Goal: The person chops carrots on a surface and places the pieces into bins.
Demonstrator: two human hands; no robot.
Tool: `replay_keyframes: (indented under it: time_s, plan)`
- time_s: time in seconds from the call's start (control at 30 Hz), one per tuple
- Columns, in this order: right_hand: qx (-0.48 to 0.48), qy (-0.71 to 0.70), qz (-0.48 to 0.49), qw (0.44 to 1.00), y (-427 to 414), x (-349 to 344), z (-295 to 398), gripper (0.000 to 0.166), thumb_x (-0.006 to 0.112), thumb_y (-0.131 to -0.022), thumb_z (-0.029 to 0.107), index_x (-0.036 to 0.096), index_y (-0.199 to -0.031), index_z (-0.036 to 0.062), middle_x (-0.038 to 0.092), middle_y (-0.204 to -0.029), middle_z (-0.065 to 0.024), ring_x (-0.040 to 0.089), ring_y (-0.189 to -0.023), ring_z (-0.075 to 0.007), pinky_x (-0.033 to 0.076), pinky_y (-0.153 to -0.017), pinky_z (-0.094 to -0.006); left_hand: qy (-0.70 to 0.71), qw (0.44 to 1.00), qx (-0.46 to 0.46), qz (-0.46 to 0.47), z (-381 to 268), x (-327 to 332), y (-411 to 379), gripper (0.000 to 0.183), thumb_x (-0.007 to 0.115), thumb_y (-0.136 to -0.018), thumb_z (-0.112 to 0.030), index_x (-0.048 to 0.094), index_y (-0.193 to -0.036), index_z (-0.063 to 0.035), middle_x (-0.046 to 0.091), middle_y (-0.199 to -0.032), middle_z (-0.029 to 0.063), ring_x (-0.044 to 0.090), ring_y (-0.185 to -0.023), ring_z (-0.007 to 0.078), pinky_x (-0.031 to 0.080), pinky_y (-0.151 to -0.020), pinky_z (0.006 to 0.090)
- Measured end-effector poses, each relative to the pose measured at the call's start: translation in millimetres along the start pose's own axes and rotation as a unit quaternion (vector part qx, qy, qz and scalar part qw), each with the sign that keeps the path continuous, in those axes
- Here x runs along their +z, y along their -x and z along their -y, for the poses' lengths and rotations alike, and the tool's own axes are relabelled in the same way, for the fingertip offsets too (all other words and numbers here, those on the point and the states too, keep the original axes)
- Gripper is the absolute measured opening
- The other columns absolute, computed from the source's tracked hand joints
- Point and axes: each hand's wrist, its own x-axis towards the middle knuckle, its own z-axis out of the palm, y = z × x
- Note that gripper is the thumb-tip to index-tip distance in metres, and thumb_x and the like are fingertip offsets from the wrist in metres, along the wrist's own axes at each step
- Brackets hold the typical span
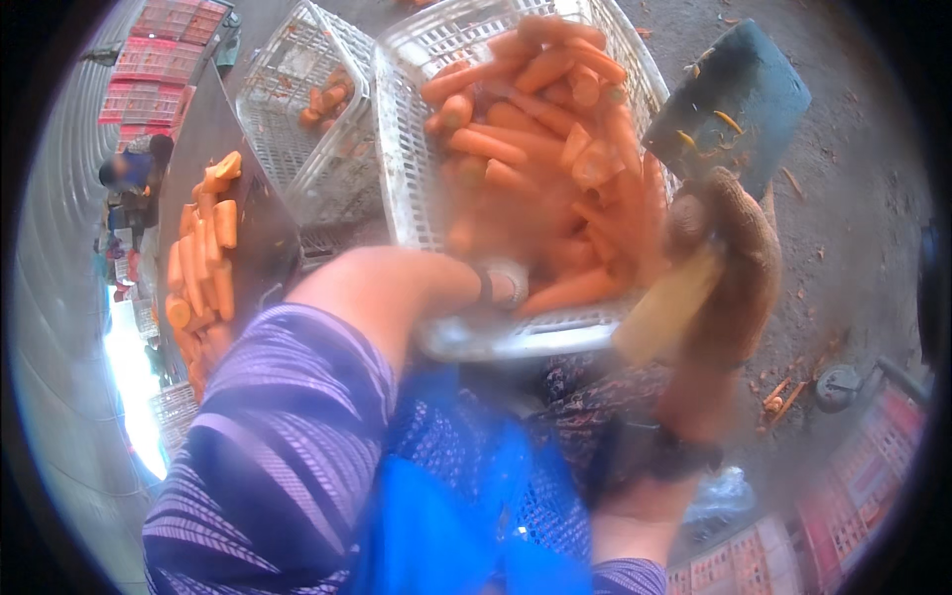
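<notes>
A large white plastic crate in front of me is heaped with orange carrots, some with cut ends. My left hand reaches in at the crate's near edge; it is blurred and its fingers are hidden, so its hold cannot be told. In a brown knitted glove, my right hand is closed around the pale wooden handle of a cleaver at the crate's right side. The cleaver's broad dark blade points away from me, with thin carrot scraps stuck on it.
More carrots lie piled on a dark surface at the left. A second white crate holds several carrot pieces. Red crates are stacked at the far left, near another person. Carrot scraps litter the ground at right.
</notes>
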Motion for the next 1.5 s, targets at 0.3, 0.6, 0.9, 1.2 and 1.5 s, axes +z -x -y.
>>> replay_keyframes:
  time_s: [0.3, 0.6, 0.9, 1.2, 1.5]
  plan:
    - [0.001, 0.01, -0.028, 1.0, 9.2, 5.1, 5.1, 0.021, 0.061, -0.087, 0.021, 0.056, -0.098, 0.0042, 0.056, -0.072, -0.0018, 0.05, -0.061, -0.0104, 0.04, -0.059, -0.0222, -0.007, 1.0, 0.001, 0.024, 0.3, 2.6, 4.8, 0.062, 0.068, -0.076, -0.023, 0.048, -0.13, -0.0006, 0.06, -0.116, 0.0163, 0.06, -0.102, 0.0226, 0.048, -0.087, 0.0349]
    - [0.004, -0.009, -0.047, 0.999, 16.6, 6.3, 3.8, 0.022, 0.06, -0.087, 0.019, 0.053, -0.101, 0.0034, 0.054, -0.071, -0.0023, 0.051, -0.06, -0.0118, 0.042, -0.055, -0.0241, 0.012, 0.999, 0.007, 0.029, -1.2, 2.1, 7.1, 0.066, 0.069, -0.074, -0.022, 0.046, -0.132, 0.0001, 0.059, -0.117, 0.0157, 0.059, -0.104, 0.0221, 0.048, -0.09, 0.0344]
    - [-0.027, -0.027, -0.055, 0.998, 24.9, 0.0, 7.8, 0.022, 0.06, -0.086, 0.019, 0.054, -0.098, 0.0014, 0.055, -0.069, -0.006, 0.052, -0.06, -0.0146, 0.043, -0.057, -0.0261, 0.388, 0.921, 0.032, 0.038, -16.2, -39.0, 67.7, 0.069, 0.07, -0.073, -0.022, 0.044, -0.133, 0.0008, 0.058, -0.118, 0.0151, 0.058, -0.105, 0.0216, 0.047, -0.092, 0.0338]
    - [-0.054, -0.001, -0.031, 0.998, 14.2, 23.6, -1.7, 0.019, 0.058, -0.089, 0.014, 0.053, -0.102, 0.0017, 0.056, -0.067, -0.0078, 0.055, -0.058, -0.0159, 0.046, -0.056, -0.0269, 0.655, 0.731, 0.179, -0.065, -25.5, -44.5, 171.2, 0.077, 0.073, -0.069, -0.02, 0.04, -0.136, 0.0004, 0.054, -0.121, 0.0126, 0.054, -0.11, 0.0207, 0.044, -0.096, 0.0324]
    - [-0.082, 0.091, 0.003, 0.992, 34.7, 65.8, -41.7, 0.025, 0.058, -0.091, 0.015, 0.052, -0.109, 0.0003, 0.052, -0.072, -0.0032, 0.052, -0.062, -0.0127, 0.044, -0.059, -0.0246, 0.787, 0.41, 0.369, -0.275, 8.9, 35.8, 275.1, 0.068, 0.068, -0.075, -0.016, 0.04, -0.135, 0.0001, 0.056, -0.12, 0.0139, 0.056, -0.11, 0.023, 0.046, -0.095, 0.0367]
